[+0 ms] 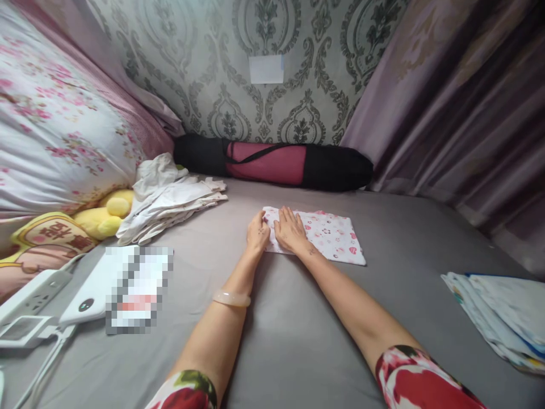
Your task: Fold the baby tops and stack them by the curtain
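Observation:
A folded white cloth printed with pink hearts and small flowers lies flat on the grey bed sheet. At its left edge, my left hand has its fingers curled round the fabric, with the fingertips partly hidden. My right hand rests palm down on the cloth's left part, fingers stretched out and lying flat, close beside the left hand. A pale bangle circles my left wrist.
Crumpled white cloths lie at the left, near a yellow plush toy. A power strip and a white power bank are front left. Folded cloths lie right. A black and red long bag lies along the wall.

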Action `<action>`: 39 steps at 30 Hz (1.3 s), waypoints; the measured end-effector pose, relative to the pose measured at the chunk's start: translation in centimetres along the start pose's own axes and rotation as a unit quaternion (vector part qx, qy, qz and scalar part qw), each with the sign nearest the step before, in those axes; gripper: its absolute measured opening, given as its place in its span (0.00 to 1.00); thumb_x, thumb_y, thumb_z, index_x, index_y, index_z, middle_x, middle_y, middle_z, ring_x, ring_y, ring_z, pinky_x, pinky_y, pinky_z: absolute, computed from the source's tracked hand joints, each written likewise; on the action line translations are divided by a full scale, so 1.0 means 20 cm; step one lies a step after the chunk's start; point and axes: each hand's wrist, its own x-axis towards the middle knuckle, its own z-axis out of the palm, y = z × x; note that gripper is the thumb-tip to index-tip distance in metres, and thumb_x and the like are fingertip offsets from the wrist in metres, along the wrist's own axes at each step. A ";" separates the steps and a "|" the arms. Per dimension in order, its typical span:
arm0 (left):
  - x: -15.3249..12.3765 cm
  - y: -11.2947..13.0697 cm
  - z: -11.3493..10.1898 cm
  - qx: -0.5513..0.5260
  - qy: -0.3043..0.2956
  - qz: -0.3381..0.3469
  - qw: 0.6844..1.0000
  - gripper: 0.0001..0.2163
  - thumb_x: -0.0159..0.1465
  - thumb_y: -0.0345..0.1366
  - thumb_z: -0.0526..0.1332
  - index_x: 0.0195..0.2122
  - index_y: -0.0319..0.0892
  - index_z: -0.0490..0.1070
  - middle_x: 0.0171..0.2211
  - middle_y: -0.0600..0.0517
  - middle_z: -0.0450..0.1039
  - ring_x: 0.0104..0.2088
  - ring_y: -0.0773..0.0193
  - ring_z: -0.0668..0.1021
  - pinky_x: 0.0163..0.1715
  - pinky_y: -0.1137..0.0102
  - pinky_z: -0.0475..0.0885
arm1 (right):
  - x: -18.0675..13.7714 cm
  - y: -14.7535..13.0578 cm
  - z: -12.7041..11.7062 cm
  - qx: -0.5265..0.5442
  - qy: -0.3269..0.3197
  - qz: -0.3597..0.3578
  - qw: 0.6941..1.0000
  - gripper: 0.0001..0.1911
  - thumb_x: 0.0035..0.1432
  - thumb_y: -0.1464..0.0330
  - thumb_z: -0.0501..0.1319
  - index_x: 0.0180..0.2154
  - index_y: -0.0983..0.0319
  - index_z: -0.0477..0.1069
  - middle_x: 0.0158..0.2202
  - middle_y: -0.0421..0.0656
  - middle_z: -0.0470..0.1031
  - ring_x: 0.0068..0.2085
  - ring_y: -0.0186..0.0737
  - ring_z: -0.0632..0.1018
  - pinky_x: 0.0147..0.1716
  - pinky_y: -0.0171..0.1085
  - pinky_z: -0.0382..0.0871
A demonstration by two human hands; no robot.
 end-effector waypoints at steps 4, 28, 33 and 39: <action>0.02 -0.02 -0.01 -0.018 0.027 -0.018 0.999 0.22 0.62 0.25 0.47 0.54 0.40 0.70 0.53 0.46 0.75 0.55 0.59 0.75 0.56 0.63 0.68 | 0.00 -0.02 0.04 0.003 -0.006 -0.001 1.000 0.32 0.68 0.63 0.41 0.67 0.73 0.50 0.70 0.53 0.48 0.69 0.47 0.50 0.66 0.47 0.39; 0.03 0.02 -0.07 -0.054 0.092 -0.091 0.990 0.17 0.67 0.32 0.46 0.51 0.39 0.70 0.51 0.43 0.75 0.54 0.58 0.75 0.55 0.64 0.68 | 0.11 -0.18 0.02 -0.015 -0.038 -0.061 0.997 0.30 0.68 0.66 0.38 0.66 0.73 0.52 0.69 0.52 0.51 0.69 0.46 0.51 0.66 0.47 0.40; 0.03 0.01 -0.06 -0.057 0.104 -0.073 0.990 0.17 0.67 0.33 0.45 0.50 0.39 0.70 0.51 0.43 0.75 0.53 0.58 0.75 0.55 0.64 0.68 | 0.00 -0.20 0.04 -0.017 -0.034 -0.087 0.996 0.32 0.66 0.66 0.45 0.67 0.74 0.48 0.70 0.53 0.43 0.70 0.48 0.45 0.67 0.48 0.36; 0.02 0.01 -0.05 -0.043 0.100 -0.062 0.992 0.17 0.67 0.34 0.45 0.51 0.39 0.70 0.50 0.44 0.75 0.52 0.60 0.75 0.54 0.67 0.69 | -0.05 -0.20 0.05 0.016 -0.051 -0.084 0.995 0.34 0.65 0.65 0.46 0.68 0.75 0.46 0.71 0.53 0.40 0.70 0.47 0.43 0.67 0.47 0.34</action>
